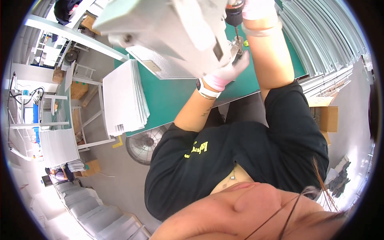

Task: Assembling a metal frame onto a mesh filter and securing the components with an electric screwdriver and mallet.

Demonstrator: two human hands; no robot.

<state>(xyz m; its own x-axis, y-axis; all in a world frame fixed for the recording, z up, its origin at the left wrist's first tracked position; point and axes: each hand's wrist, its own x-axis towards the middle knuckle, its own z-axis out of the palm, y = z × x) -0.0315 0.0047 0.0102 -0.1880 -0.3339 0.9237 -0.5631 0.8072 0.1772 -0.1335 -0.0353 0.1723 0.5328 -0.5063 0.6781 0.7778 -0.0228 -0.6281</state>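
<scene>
My left hand (229, 74), in a white and pink glove with a white watch at the wrist, is closed at a small metal fitting (237, 43); its fingertips are partly hidden. A power screwdriver (234, 15) with a black chuck points its bit down onto that fitting. Beside the tool, cut off by the upper edge, my gloved right hand (259, 10) is closed around it, its grip mostly out of view. A large pale grey housing (168, 34), blurred, fills the space above my left hand and hides part of the table.
The green worktable (164, 102) carries a stack of white panels (123, 94) at left and a framed textured panel (160, 66). Many long pale strips (324, 32) are stacked at right. A floor fan (146, 146) stands below the table edge. Another person (62, 174) is far left.
</scene>
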